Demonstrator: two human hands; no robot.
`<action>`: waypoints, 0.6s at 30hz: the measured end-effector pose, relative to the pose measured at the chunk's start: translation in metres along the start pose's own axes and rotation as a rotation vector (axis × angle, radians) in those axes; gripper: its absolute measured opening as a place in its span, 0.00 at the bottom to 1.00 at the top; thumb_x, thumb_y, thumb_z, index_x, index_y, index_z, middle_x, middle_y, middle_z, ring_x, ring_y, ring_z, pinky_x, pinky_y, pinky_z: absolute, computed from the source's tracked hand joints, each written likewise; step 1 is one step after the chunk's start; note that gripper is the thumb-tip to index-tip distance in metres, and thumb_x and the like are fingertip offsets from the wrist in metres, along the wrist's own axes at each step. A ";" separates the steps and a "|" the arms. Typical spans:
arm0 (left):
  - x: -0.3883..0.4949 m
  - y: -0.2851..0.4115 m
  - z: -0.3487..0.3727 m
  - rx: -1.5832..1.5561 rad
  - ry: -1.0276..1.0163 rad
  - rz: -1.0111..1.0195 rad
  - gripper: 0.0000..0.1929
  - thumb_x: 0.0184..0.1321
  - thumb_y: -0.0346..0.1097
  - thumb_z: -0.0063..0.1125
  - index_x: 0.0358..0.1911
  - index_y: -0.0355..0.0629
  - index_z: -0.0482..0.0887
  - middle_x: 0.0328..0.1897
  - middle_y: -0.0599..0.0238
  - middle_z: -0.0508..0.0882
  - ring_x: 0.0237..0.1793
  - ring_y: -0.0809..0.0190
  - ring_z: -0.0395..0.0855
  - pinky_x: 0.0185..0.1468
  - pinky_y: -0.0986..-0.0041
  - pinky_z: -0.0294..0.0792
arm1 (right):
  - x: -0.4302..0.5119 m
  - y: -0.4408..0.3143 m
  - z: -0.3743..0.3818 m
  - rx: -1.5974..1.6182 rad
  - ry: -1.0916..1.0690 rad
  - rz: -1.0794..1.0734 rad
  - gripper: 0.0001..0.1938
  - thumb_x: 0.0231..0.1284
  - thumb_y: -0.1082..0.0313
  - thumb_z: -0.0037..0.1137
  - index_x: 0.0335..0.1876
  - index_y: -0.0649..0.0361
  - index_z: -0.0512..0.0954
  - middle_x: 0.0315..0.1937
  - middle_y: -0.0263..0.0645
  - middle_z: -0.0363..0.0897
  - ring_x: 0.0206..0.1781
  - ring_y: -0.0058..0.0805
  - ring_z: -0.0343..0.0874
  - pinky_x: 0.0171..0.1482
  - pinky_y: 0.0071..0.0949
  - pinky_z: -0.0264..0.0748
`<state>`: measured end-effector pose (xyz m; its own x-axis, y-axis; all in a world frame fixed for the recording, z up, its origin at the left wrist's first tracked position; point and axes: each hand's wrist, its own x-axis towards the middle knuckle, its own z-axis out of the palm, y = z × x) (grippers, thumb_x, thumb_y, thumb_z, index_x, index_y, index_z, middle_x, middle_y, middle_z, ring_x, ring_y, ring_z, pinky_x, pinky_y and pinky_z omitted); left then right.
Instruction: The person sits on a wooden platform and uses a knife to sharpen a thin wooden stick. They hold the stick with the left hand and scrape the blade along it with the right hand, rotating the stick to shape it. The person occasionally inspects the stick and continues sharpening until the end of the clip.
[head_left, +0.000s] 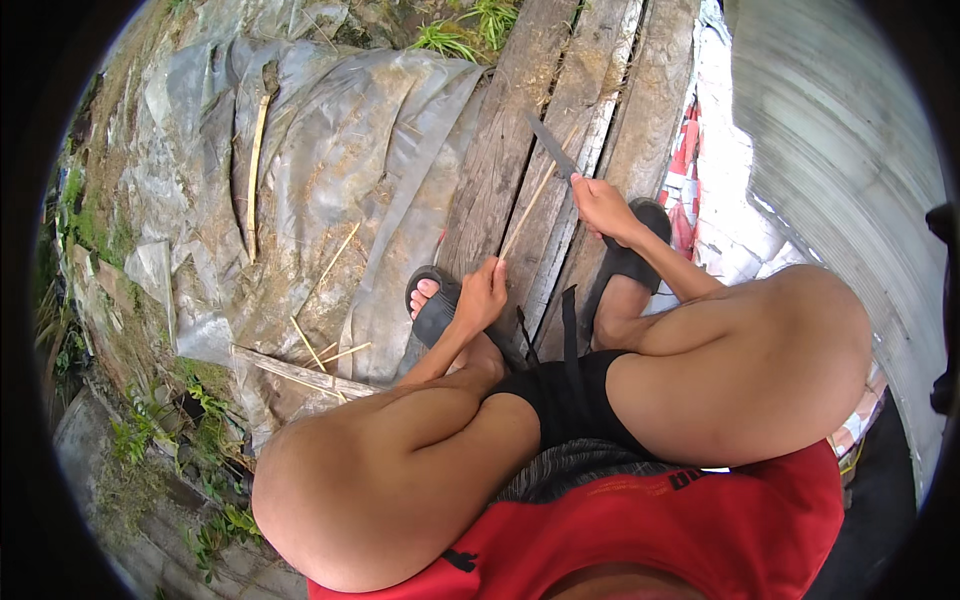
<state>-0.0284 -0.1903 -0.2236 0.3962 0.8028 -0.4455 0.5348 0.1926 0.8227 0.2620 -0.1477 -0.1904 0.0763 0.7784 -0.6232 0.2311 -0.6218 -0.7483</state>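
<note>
My left hand (481, 294) pinches the near end of a thin pale stick (534, 201), likely split bamboo or cane. The stick slants up and to the right over weathered wooden planks (491, 161). In my right hand (604, 206) is the handle of a knife with a long dark grey blade (551, 142). The blade points up and to the left, and the stick's far part passes close beside it. Whether blade and stick touch I cannot tell. The knife's handle is mostly hidden in my fist.
Left of the planks, grey plastic sheeting (315, 165) carries a longer split strip (257, 180) and several thin slivers (330, 259). My sandalled feet rest at the planks, near the left sandal (435, 315) and right sandal (637, 259). Corrugated sheet (832, 150) rises at right.
</note>
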 end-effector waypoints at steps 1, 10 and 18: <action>0.000 0.000 0.001 -0.016 0.014 0.008 0.15 0.80 0.39 0.51 0.36 0.36 0.78 0.25 0.41 0.81 0.30 0.36 0.83 0.35 0.50 0.71 | 0.000 0.000 0.001 -0.066 -0.187 0.136 0.29 0.85 0.44 0.37 0.27 0.59 0.70 0.17 0.32 0.68 0.14 0.22 0.67 0.18 0.28 0.67; -0.001 0.002 -0.001 -0.031 0.021 -0.004 0.13 0.78 0.37 0.53 0.36 0.36 0.79 0.25 0.40 0.81 0.28 0.34 0.84 0.32 0.52 0.71 | -0.001 0.002 0.005 -0.127 -0.323 0.226 0.30 0.85 0.44 0.37 0.26 0.59 0.69 0.17 0.33 0.68 0.12 0.23 0.67 0.18 0.30 0.67; -0.001 0.002 0.001 -0.017 0.087 0.079 0.12 0.77 0.37 0.56 0.36 0.36 0.79 0.22 0.40 0.78 0.25 0.35 0.83 0.29 0.54 0.69 | -0.003 0.008 0.008 -0.074 -0.425 0.275 0.28 0.86 0.43 0.37 0.28 0.56 0.68 0.16 0.28 0.63 0.13 0.20 0.62 0.17 0.27 0.63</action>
<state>-0.0269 -0.1912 -0.2224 0.3705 0.8615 -0.3472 0.4910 0.1356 0.8605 0.2559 -0.1555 -0.1959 -0.2532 0.4729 -0.8439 0.3271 -0.7791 -0.5347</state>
